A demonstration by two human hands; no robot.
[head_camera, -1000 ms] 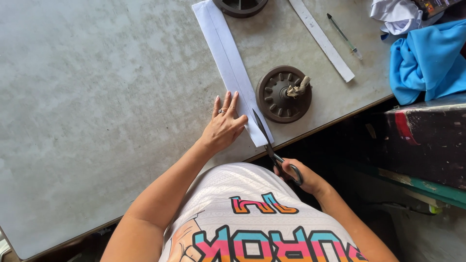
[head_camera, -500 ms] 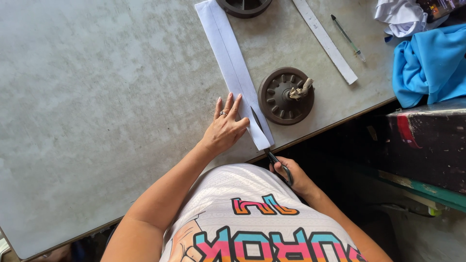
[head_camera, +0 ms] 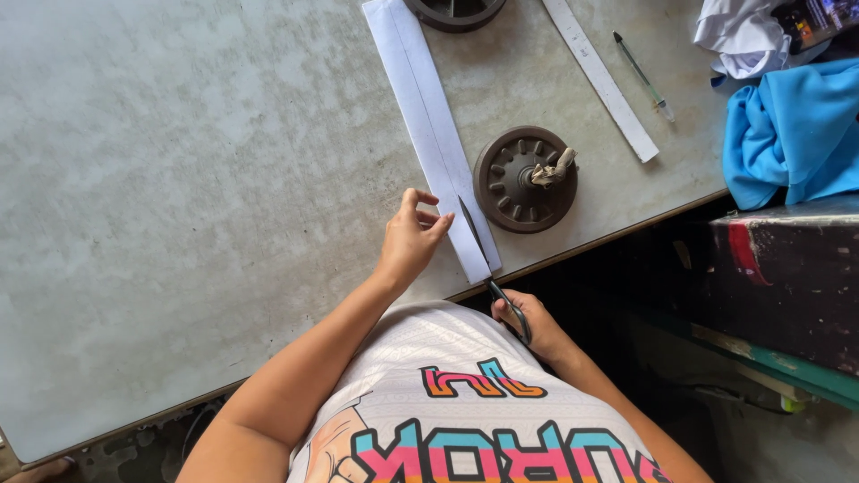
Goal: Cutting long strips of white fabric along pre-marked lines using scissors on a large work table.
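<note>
The left hand (head_camera: 413, 234) rests at the near end of a long white strip (head_camera: 429, 125), fingers loosely curled, their tips touching the strip's left edge; it grips nothing. The right hand (head_camera: 528, 324) sits just off the table's near edge, closed around the handles of the scissors (head_camera: 488, 264). The scissor blades point away from the person and lie over the strip's near end, along its right side (how far apart the blades stand is hard to tell from this angle).

The strip runs from the table edge up and away across the grey table (head_camera: 179, 179), its far end passing beside a dark round weight (head_camera: 455, 11) that is only partly in view at the top. Just right of the strip's near end sits a second round weight (head_camera: 524, 179) with a ribbed top and a pale knob at its centre, close to the strip but apart from the scissors.

Further right a white ruler (head_camera: 599, 79) lies at a slant, with a pen (head_camera: 642, 76) near it. At the table's right corner lie a blue cloth (head_camera: 787, 134) and a white cloth (head_camera: 743, 36), touching each other.
</note>
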